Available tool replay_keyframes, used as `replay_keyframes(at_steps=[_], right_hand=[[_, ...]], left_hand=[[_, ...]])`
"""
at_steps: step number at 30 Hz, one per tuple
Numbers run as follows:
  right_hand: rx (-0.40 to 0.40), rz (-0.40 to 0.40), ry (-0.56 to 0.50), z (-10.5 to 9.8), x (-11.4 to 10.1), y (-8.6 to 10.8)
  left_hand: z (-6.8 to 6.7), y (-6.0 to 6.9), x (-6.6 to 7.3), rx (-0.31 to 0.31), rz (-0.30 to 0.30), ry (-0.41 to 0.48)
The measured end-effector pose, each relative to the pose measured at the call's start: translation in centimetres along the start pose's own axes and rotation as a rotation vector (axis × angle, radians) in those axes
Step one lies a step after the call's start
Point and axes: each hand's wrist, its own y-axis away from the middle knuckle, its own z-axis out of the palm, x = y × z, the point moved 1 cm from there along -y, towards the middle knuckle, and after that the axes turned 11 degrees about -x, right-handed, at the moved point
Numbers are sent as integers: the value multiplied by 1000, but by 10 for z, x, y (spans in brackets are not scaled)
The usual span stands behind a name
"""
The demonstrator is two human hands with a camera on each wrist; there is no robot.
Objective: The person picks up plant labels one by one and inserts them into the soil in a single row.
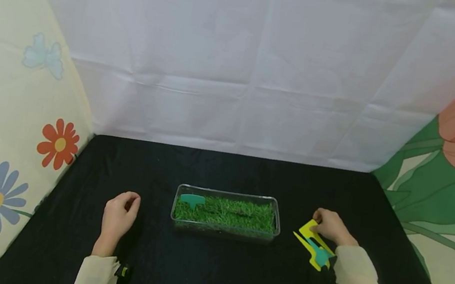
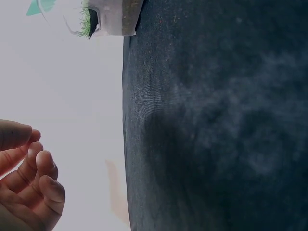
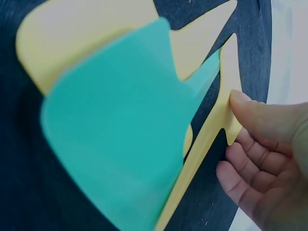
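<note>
My right hand (image 1: 331, 226) (image 3: 269, 154) pinches a yellow T-shaped plant tag (image 1: 307, 229) (image 3: 227, 91) between thumb and fingers. Against it, in the right wrist view, lies a teal tag (image 3: 115, 130), with more yellow tag (image 3: 91, 33) behind. Left of the centre, my left hand (image 1: 119, 214) (image 2: 29, 187) hangs over the black cloth with loosely bent fingers and nothing in them. Between the hands stands a clear tray (image 1: 222, 228) of green grass (image 1: 233, 214); another teal tag (image 1: 192, 200) stands upright in the grass at its left end.
Black cloth (image 1: 196, 268) covers the table. A white sheet (image 1: 206, 57) hangs behind it, and flower-printed cloths flank both sides. A small dark item with a yellow-green mark (image 1: 124, 271) shows beside my left cuff.
</note>
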Motion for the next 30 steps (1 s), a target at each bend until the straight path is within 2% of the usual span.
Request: replay_keyframes(at_steps=[4, 12, 21, 30], right_hand=[[-14, 5, -18, 0, -1, 0], [-46, 18, -36, -2, 1, -1], [56, 19, -84, -7, -1, 5], [139, 15, -89, -11, 2, 9]], left_hand=[[-1, 0, 0, -6, -8, -2], [-1, 0, -1, 1, 17, -2], [-3, 0, -3, 13, 11, -1], [-4, 1, -5, 19, 14, -12]])
